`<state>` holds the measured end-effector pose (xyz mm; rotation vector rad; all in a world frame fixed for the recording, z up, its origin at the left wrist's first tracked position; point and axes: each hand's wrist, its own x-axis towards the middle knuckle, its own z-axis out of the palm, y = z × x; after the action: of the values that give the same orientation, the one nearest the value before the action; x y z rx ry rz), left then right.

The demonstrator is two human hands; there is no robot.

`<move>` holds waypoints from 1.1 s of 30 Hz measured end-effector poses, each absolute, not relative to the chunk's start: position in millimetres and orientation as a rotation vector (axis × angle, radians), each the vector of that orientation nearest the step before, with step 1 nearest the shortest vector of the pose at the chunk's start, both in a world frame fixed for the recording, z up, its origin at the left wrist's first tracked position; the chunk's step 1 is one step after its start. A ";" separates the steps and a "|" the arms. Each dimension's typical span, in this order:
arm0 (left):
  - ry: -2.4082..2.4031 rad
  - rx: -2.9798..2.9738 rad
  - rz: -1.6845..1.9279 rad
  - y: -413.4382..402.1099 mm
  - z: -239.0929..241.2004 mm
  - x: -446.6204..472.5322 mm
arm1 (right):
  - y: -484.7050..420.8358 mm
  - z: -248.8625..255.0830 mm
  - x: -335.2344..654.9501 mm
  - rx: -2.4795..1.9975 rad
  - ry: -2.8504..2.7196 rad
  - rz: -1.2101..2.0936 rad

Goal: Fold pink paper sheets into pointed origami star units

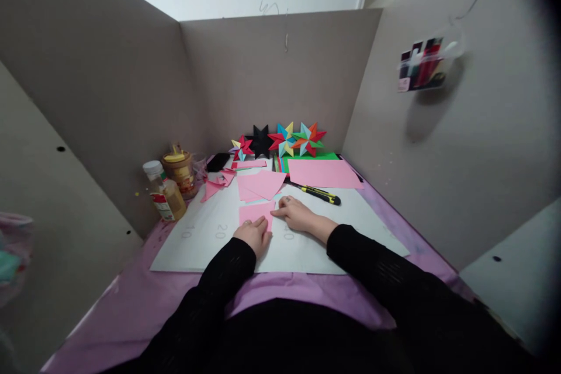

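A pink paper sheet (250,213) lies on a white sheet (307,248) with pencilled numbers. My left hand (254,235) rests on its lower part, fingers lying flat and pointing forward. At the right edge of this same paper is my right hand (295,214), index finger stretched out to touch it and the other fingers curled. Nothing else shows in either hand. Just beyond are overlapping pink papers (263,184). A black and yellow utility knife (322,193) lies past my right hand. Folded pink pieces (214,186) sit to the left.
Several paper stars (284,140) stand along the back. A large pink sheet (324,173) lies on green paper at the right. On the left stand a bottle (169,201) and a brown jar (182,175), near a black phone (218,162). Grey panels (280,70) enclose the table.
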<state>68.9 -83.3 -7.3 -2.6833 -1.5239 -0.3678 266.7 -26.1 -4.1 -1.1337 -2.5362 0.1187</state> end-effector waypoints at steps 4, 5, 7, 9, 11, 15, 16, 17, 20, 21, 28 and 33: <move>-1.526 -2.682 -0.367 -84.3 -5.3 69.1 | -7.2 -9.5 267.8 -1.302 -2.433 0.087; -1.529 -2.680 -0.369 -84.4 -5.1 68.6 | -4.4 -10.9 266.7 -1.337 -2.407 0.078; -1.537 -2.674 -0.375 -84.4 -5.1 67.4 | -2.4 -12.6 263.8 -1.381 -2.359 0.060; -1.553 -2.662 -0.384 -84.4 -5.7 66.2 | -5.5 -12.0 260.9 -1.386 -2.314 0.038; -1.566 -2.653 -0.402 -84.5 -6.8 65.6 | -13.2 -9.5 258.1 -1.346 -2.282 0.021; -1.580 -2.663 -0.482 -84.9 -9.6 66.8 | -35.2 -6.1 251.4 -1.106 -2.386 0.074; -1.583 -2.671 -0.513 -84.6 -10.1 66.7 | -40.3 -6.6 249.6 -1.035 -2.435 0.100; -1.588 -2.679 -0.547 -84.0 -10.4 65.9 | -44.6 -7.7 248.0 -0.979 -2.475 0.122; -1.655 -2.649 -0.700 -80.0 -10.4 56.9 | -51.3 -11.4 245.4 -0.893 -2.535 0.163; -1.706 -2.603 -0.766 -78.0 -10.4 51.9 | -51.6 -12.2 245.4 -0.882 -2.542 0.172; -2.093 -2.228 -1.087 -70.3 -15.7 23.2 | -50.1 -12.5 250.9 -0.867 -2.574 0.237; -2.202 -2.302 -1.342 -71.6 -17.5 25.2 | -52.8 -11.3 262.2 -0.826 -2.676 0.365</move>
<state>25.2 -71.6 -17.5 -2.3020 -2.2016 -1.3419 262.2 -52.8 -11.3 -0.8260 -2.6763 0.3645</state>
